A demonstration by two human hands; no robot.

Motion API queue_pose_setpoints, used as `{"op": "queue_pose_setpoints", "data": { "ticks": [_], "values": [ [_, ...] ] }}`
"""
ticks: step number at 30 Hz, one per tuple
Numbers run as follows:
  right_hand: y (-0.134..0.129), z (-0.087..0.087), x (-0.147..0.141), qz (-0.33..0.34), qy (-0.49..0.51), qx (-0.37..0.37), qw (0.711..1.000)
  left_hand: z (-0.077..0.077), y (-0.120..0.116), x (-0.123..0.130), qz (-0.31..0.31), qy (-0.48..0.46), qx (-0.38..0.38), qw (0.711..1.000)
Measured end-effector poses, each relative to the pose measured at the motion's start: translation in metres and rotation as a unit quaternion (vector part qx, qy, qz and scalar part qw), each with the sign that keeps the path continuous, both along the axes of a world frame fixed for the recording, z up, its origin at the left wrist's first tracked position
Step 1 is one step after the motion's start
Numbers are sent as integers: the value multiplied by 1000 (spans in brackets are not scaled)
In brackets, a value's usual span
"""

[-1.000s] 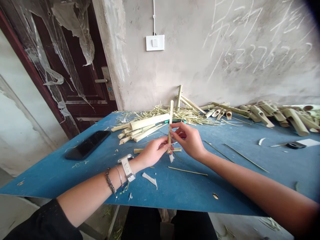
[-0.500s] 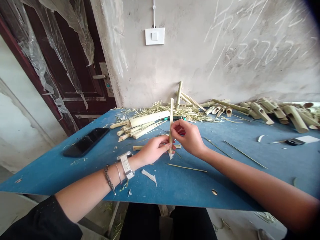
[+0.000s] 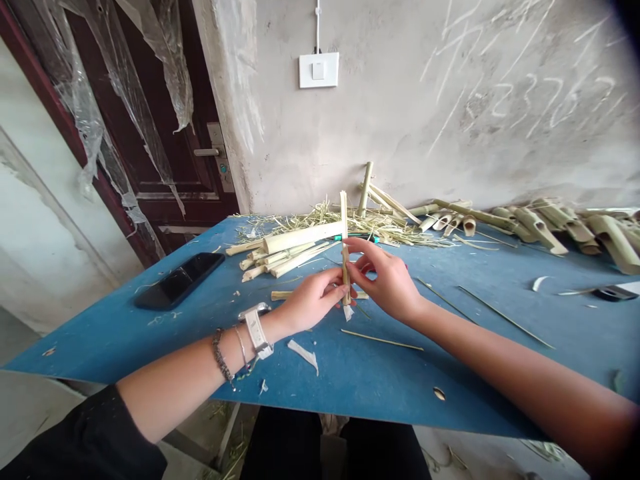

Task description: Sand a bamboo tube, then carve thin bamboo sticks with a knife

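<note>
A narrow bamboo strip (image 3: 344, 220) stands nearly upright above the table, with a whitish scrap (image 3: 349, 312) at its lower end. My left hand (image 3: 315, 299) pinches it low down between thumb and fingers. Higher up, the thumb and fingers of my right hand (image 3: 387, 280) close on the same strip from the right. Behind my hands another bamboo piece (image 3: 281, 295) lies flat, partly hidden by them. Split bamboo pieces (image 3: 280, 259) are stacked just beyond, topped by a wider pale slat (image 3: 305, 236).
A black phone (image 3: 180, 280) lies at left on the blue table (image 3: 360, 387). Bamboo shavings (image 3: 315, 217) heap along the wall. Cut bamboo tubes (image 3: 545, 227) lie at the back right, near a knife-like tool (image 3: 613, 293). Thin strips (image 3: 505, 317) and a white scrap (image 3: 303, 355) are scattered about.
The fingers of my right hand have stretched out and shifted along the bamboo strip. My left hand keeps its hold. The whole view has shifted slightly.
</note>
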State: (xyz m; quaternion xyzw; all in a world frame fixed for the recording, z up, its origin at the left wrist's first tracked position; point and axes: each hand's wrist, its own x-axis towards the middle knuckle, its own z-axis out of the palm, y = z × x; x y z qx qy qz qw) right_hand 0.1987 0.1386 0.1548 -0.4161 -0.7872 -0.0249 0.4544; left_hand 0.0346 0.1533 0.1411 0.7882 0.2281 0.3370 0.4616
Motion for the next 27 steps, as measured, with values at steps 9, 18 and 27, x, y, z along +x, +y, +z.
{"op": "queue_pose_setpoints", "data": {
  "ticks": [9,18,27],
  "values": [
    [-2,6,1,18,-43,-21,999,-4,1,-1,2,-11,15,1000],
    [3,5,6,32,-41,-42,998,-7,2,0,-8,0,-18,1000],
    [3,2,2,36,-32,-67,997,-9,4,0,-4,-15,-19,1000]
  ]
}}
